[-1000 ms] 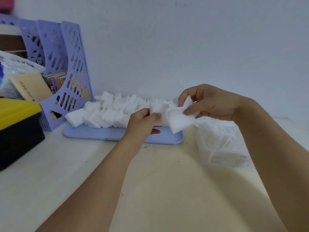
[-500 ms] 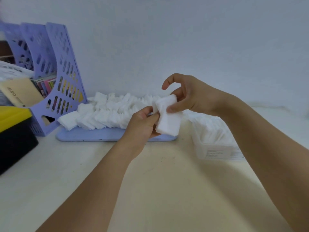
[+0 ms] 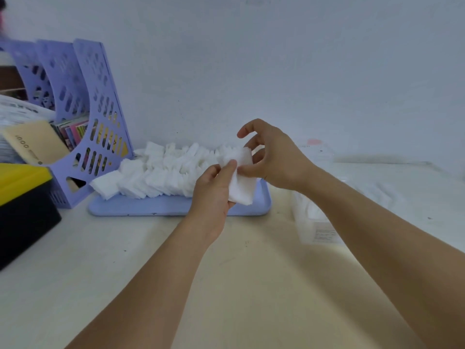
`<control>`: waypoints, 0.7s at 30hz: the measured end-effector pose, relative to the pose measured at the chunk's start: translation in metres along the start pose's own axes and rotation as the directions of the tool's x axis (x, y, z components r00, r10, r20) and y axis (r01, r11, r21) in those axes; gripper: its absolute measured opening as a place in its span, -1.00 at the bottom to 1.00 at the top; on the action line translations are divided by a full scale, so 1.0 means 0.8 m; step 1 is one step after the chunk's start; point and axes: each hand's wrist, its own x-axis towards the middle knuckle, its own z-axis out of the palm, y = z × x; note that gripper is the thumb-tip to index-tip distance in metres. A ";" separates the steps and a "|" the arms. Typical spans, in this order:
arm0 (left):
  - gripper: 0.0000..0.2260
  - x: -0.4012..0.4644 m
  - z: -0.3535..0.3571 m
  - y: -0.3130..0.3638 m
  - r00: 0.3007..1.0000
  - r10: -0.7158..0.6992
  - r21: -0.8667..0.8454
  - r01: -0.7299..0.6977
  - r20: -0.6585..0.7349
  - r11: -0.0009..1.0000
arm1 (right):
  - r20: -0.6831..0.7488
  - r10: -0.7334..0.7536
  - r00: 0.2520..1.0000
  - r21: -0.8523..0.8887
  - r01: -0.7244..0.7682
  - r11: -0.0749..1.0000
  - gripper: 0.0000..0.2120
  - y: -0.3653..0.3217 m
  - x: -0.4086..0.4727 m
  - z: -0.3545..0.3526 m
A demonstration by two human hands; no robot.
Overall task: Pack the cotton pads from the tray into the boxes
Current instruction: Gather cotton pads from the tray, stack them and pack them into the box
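Observation:
A lilac tray [image 3: 156, 206] lies against the wall with several white cotton pads [image 3: 161, 172] heaped along it. Both hands hold a small stack of cotton pads [image 3: 241, 182] upright over the tray's right end. My left hand [image 3: 214, 190] pinches its left edge from below. My right hand [image 3: 271, 157] presses the right side with the thumb, the index finger lifted. A clear plastic box [image 3: 319, 222] with white pads inside stands to the right, partly hidden by my right forearm.
A lilac perforated file rack [image 3: 95, 127] with papers and a tan envelope [image 3: 35, 144] stands at the left. In front of it sits a black box with a yellow lid [image 3: 22, 197]. The white wall is close behind the tray. Another clear box [image 3: 314, 149] is dimly seen behind my right hand.
The stack of pads has turned upright and shifted left from over the box to above the tray's right end. My left hand has taken hold of it; the right index finger has lifted.

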 end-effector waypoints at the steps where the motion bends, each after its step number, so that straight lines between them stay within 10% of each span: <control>1: -0.77 0.001 -0.002 0.000 1.000 -0.006 -0.042 0.005 -0.023 0.999 | -0.033 -0.063 0.997 -0.082 0.060 0.995 -0.50 0.000 -0.002 0.007; 6: -0.76 0.001 -0.006 0.008 0.996 -0.086 -0.268 0.080 -0.011 0.960 | -0.037 -0.269 0.963 -0.402 0.232 0.886 -0.75 0.002 -0.010 0.035; 15: -0.74 -0.001 -0.010 0.013 0.995 -0.104 -0.241 0.103 0.010 0.965 | 0.120 0.034 0.992 -0.015 -0.033 0.999 -0.82 0.004 0.001 0.021; 21: -0.79 0.002 -0.011 0.014 0.998 -0.044 -0.018 0.043 -0.044 0.999 | 0.256 -0.013 0.967 0.156 -0.028 0.987 -0.90 -0.005 0.005 -0.025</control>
